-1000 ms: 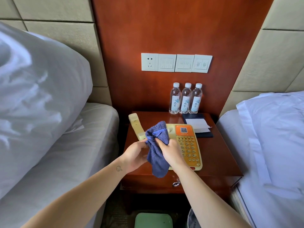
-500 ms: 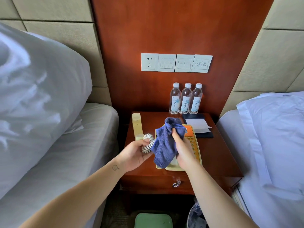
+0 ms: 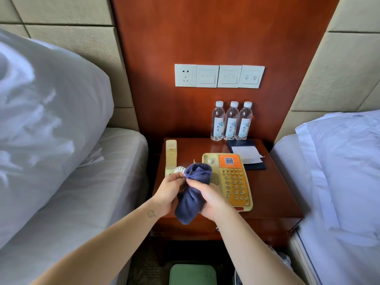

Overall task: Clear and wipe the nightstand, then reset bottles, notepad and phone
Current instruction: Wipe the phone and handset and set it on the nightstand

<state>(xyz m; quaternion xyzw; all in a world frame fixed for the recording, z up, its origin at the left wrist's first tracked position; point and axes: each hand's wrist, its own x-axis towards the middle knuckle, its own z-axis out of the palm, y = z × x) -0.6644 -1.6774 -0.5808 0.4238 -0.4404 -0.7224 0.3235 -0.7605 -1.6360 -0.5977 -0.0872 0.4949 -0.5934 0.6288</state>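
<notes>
L hand (image 3: 169,192) pinches phone cord (image 3: 179,169), R hand (image 3: 207,199) curls round blue cloth (image 3: 192,199).

Blue cloth (image 3: 189,204), orange-yellow phone (image 3: 234,182), perhaps navy notepad (image 3: 239,143)

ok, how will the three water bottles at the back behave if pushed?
The bottles look full and capped, so probably heavy for their size. Tall, narrow, standing in a tight row: a high push would likely tip one into its neighbours. Fallen, they may roll.
</notes>
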